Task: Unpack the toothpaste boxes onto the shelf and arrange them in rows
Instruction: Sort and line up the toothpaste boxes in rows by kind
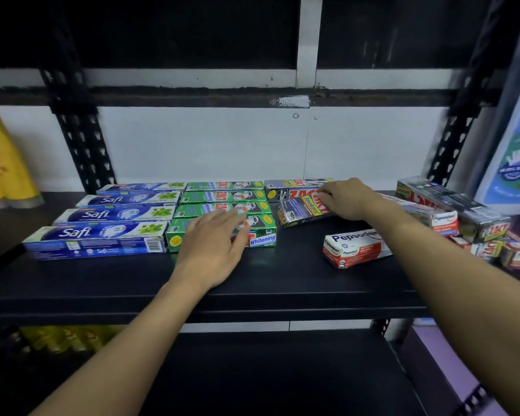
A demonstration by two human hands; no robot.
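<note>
On the black shelf [282, 277] lie a row of blue Safi boxes [102, 232] at the left and a row of green Zact whitening boxes [222, 202] beside them. My left hand [213, 244] rests flat, fingers straight, on the nearest green box [261, 238]. My right hand [345, 199] grips a silver Zact Smokers box [300, 211], tilted, in front of another silver Zact box [285, 190] at the back. A red-and-white Pepsodent box [354, 247] lies loose under my right forearm.
A heap of unsorted Zact and Pepsodent boxes [469, 223] fills the shelf's right end. A large blue-and-white bottle [514, 139] stands at the far right, yellow packs [3, 163] at the far left. Black slotted uprights [81, 145] frame the bay.
</note>
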